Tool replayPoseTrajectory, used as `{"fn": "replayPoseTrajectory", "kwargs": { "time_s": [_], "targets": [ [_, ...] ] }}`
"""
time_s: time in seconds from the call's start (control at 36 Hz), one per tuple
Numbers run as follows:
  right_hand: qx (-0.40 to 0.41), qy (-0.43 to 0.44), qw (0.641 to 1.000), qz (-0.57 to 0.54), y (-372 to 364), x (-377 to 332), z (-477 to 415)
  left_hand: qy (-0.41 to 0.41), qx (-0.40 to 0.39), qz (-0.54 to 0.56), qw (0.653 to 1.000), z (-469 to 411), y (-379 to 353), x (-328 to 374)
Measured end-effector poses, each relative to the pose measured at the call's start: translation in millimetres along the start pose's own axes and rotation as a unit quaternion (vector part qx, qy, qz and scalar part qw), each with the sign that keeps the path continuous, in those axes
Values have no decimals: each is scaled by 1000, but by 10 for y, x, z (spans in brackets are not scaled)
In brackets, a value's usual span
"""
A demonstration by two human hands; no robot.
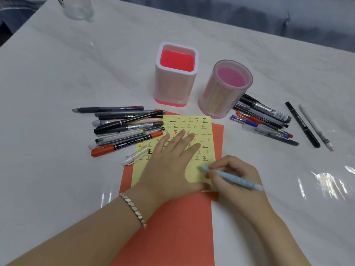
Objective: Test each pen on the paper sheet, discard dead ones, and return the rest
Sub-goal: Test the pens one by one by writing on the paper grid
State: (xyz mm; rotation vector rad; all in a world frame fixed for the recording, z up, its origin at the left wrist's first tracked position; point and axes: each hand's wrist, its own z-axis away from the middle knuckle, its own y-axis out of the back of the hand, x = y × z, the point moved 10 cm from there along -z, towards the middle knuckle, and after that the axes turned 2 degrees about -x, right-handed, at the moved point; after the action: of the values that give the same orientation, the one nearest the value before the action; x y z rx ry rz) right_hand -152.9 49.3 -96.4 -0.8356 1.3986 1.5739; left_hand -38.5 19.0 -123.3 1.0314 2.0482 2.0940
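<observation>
Table [67,83]: two holders [175,83], one yellow sheet [208,129]; right hand [243,168] grips pen [235,179].

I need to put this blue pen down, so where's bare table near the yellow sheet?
Bare table lies right of the orange sheet, this side of the right pen pile. More lies left of it, this side of the left pen pile and clear cap. Crowded: beside the yellow sheet's far end.

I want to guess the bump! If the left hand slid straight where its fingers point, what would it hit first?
Probably the round clear pink pen cup. The left hand lies flat on the yellow paper sheet, fingers aimed at the cup's base, with only paper between.
</observation>
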Motion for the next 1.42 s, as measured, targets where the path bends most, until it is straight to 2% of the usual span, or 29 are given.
{"fn": "replayPoseTrajectory", "kwargs": {
  "time_s": [0.06, 0.17, 0.25, 0.33, 0.42, 0.5, 0.61, 0.83, 0.92, 1.0, 1.08, 1.17, 1.22, 1.31, 1.42],
  "targets": [
    [-16, -12, 1000, 24, -48, 37, -18, 1, 0, 10, 1000, 0, 5, -2],
    [23, -35, 999, 22, 104, 123, -50, 7, -17, -6, 1000, -5, -14, -21],
    [-4, -52, 998, 22, 62, 146, -17, 12, -22, 4, 1000, -4, 0, -21],
    [37, -58, 998, 14, 192, 157, -1, 14, -34, -3, 999, -1, -12, -29],
    [7, -72, 997, 6, 157, 179, 11, 15, -33, -5, 999, 2, 2, -29],
    [25, -76, 997, -3, 219, 190, 38, 15, -51, -26, 998, 5, -38, -39],
    [4, -83, 997, -4, 185, 209, 58, 18, -48, -30, 998, 6, -31, -46],
    [73, -73, 995, 1, 356, 175, 107, 0, -49, -23, 999, 14, -21, 6],
    [114, -64, 990, -49, 365, 90, 175, -21, 10, 35, 999, 44, 123, 57],
    [118, -42, 990, -67, 276, -20, 235, -50, 152, 23, 987, 180, 436, 65],
    [90, -32, 992, -84, 147, -94, 268, 4, 220, -10, 975, 348, 701, -152],
    [46, -23, 995, -83, 2, -162, 267, 99, 197, -24, 975, 473, 811, -516],
    [30, -23, 996, -83, -66, -194, 261, 130, 163, -29, 978, 534, 829, -700],
    [14, -23, 996, -80, -150, -262, 253, 116, 116, -71, 984, 601, 811, -765],
    [-2, -17, 997, -77, -227, -360, 247, 94, 115, -105, 983, 650, 791, -742]
  ]
}}
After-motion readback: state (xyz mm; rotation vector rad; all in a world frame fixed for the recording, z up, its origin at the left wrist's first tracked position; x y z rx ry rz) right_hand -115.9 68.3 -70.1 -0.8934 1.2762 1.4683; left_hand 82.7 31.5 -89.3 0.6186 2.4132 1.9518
